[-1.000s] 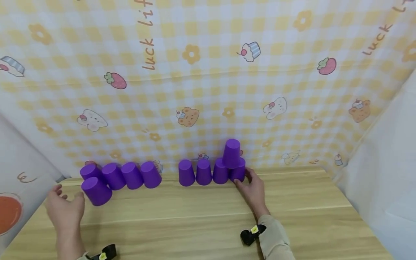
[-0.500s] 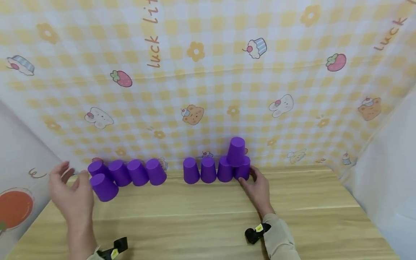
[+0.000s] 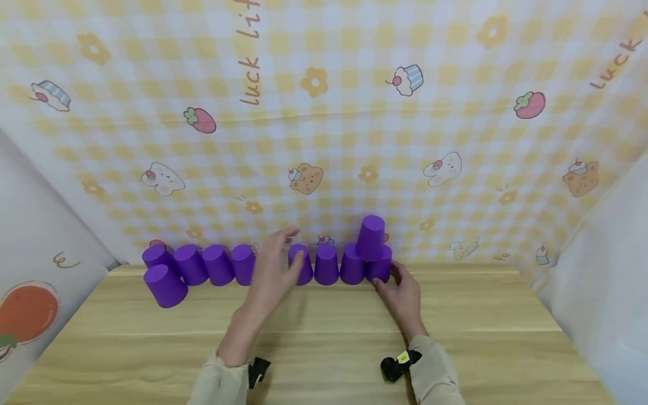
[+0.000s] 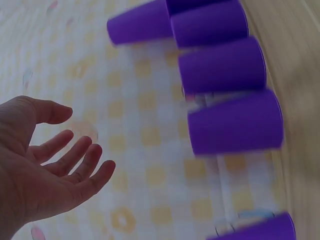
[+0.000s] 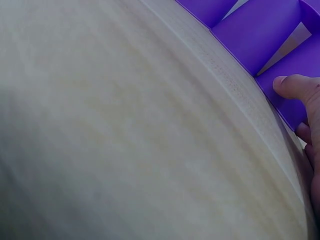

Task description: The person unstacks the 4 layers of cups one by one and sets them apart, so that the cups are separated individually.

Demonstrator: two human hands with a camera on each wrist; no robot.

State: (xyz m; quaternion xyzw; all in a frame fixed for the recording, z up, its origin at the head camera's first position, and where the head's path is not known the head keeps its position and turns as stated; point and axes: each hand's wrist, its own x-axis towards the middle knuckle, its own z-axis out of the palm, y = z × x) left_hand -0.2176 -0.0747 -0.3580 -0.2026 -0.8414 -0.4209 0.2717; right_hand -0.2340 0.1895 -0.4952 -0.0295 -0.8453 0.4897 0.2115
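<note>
From the head view, your left hand (image 3: 273,270) hovers open-fingered before the purple cup (image 3: 301,264) on the tabletop (image 3: 324,337); approach gently. Left wrist: fingers (image 4: 75,160) spread, holding nothing. Right wrist: your right hand (image 5: 305,110) grips the end cup (image 5: 295,75); steady it.

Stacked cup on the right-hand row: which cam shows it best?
Head view. The stacked cup shows whole there, upside down atop the two rightmost cups of the right row, with the right hand at the end cup beneath. The right wrist view shows only lower cup walls and a thumb. The left wrist view misses it.
</note>
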